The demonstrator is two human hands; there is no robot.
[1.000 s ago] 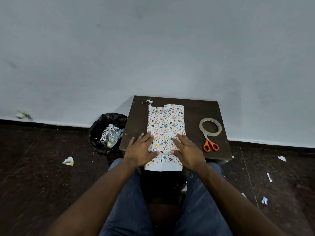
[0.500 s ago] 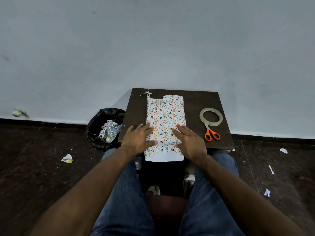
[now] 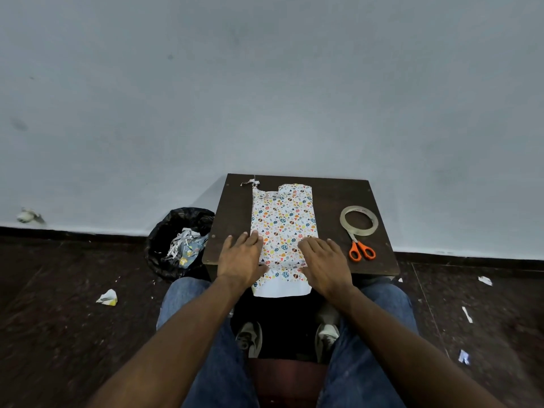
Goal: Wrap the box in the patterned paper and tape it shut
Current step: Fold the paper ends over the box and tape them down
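A sheet of white patterned paper (image 3: 282, 219) with small coloured shapes lies lengthwise on the small dark table (image 3: 332, 195); its near end hangs over the front edge, plain white side showing. My left hand (image 3: 241, 257) lies flat on the paper's left edge, fingers straight. My right hand (image 3: 325, 260) lies flat on its right side, fingers straight. A shallow raised ridge shows in the paper between my hands; no box is visible, so what lies under the paper cannot be told. A roll of clear tape (image 3: 359, 220) sits on the table to the right.
Orange-handled scissors (image 3: 361, 249) lie just below the tape roll. A black bin (image 3: 178, 242) holding paper scraps stands left of the table. Paper scraps litter the dark floor on both sides. A grey wall rises behind the table. My knees and shoes are below.
Both hands have stayed flat on the paper in about the same place. The camera tilted, shifting the table upward in view.
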